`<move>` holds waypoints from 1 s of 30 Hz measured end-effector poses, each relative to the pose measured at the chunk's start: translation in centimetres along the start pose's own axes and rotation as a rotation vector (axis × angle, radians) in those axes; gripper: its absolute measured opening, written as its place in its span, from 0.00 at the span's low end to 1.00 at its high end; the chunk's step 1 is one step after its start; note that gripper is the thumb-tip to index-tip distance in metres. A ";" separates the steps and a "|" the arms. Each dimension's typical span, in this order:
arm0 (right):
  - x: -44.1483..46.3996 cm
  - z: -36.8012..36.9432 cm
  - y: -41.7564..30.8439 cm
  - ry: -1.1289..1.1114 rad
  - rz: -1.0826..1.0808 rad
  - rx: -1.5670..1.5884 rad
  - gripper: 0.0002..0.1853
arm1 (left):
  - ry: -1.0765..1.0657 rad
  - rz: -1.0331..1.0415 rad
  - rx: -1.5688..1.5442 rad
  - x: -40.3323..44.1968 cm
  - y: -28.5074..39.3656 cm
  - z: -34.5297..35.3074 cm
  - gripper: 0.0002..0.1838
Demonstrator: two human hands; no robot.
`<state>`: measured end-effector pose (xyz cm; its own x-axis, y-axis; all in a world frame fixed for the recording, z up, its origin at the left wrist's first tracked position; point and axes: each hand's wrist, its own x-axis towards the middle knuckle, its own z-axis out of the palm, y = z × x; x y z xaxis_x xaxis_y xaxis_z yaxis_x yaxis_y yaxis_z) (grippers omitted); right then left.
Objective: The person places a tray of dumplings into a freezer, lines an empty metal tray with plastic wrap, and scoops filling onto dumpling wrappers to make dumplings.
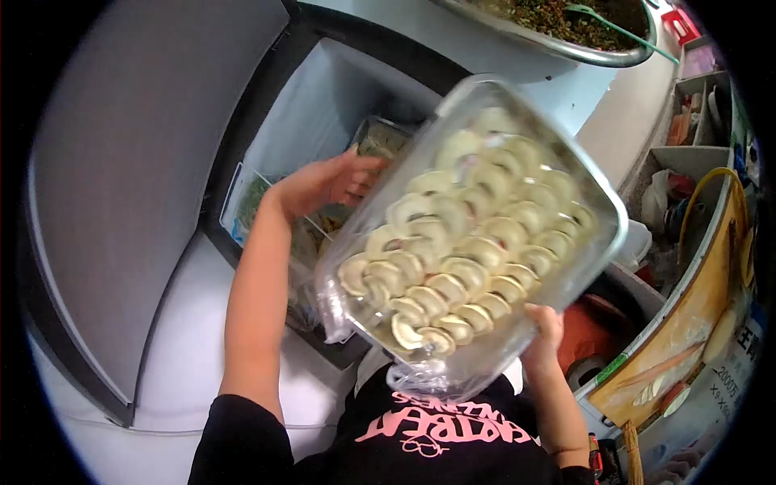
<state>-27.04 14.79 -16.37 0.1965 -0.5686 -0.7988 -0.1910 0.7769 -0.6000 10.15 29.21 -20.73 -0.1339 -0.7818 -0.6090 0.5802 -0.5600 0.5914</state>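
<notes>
A metal tray (594, 170) lined with clear plastic carries rows of pale dumplings (477, 250); it is tilted above the right edge of an open chest freezer (315, 89). My right hand (543, 333) grips the tray's lower right edge, thumb on top. My left hand (343, 178) is over the freezer opening, beside the tray's left side, with its fingers stretched out and partly blurred. Whether its fingertips touch the tray cannot be made out. Under that hand, inside the freezer, lies another tray (381, 139) with food in it.
The freezer's lid (153, 162) stands raised at the left. Inside is a wire basket (234, 198) with bagged items. A large metal bowl (602, 56) of chopped filling, with a green utensil (614, 26), is at the top. Storage compartments (687, 158) line the right.
</notes>
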 end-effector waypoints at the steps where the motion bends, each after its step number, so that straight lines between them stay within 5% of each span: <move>1: 0.6 0.5 0.8 -0.076 0.066 0.030 0.17 | 0.001 0.003 0.003 -0.8 -0.3 0.3 0.36; 4: 1.5 4.6 1.4 -0.249 0.066 0.002 0.16 | 0.246 0.038 -0.103 -3.1 -1.0 1.0 0.34; 6: 2.8 6.8 1.7 -0.390 0.037 -0.035 0.15 | 0.551 -0.126 -0.035 -4.4 -0.9 1.1 0.33; 10: 6.5 12.3 4.0 -0.441 0.130 -0.110 0.14 | 0.531 -0.106 -0.260 -5.7 -3.5 -4.2 0.32; 15: 10.5 18.4 3.9 -0.418 0.212 -0.046 0.14 | 0.787 -0.097 -0.216 -5.0 -2.7 -7.1 0.32; 18: 15.4 20.5 8.2 -0.392 0.035 -0.123 0.14 | 0.974 -0.293 -0.095 -3.5 1.0 -5.8 0.32; 20: 16.0 21.5 8.8 -0.335 0.284 -0.061 0.13 | 0.947 -0.232 -0.062 -3.3 -0.4 -8.7 0.33; 24: 15.7 22.6 11.5 -0.310 0.332 0.061 0.20 | 0.839 -0.075 0.021 -2.7 -1.2 -11.2 0.34; 28: 10.2 23.6 7.5 -0.180 0.403 0.204 0.15 | 0.696 -0.144 0.013 -1.7 1.1 -12.9 0.34; 30: 8.5 22.8 7.4 -0.303 0.257 0.355 0.28 | 0.668 -0.140 0.056 -1.2 2.3 -11.1 0.34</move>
<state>-4.90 21.88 -26.55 0.4648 -0.2852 -0.8383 0.0573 0.9544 -0.2929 20.59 31.93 -24.47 0.3300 -0.3738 -0.8668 0.5489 -0.6711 0.4984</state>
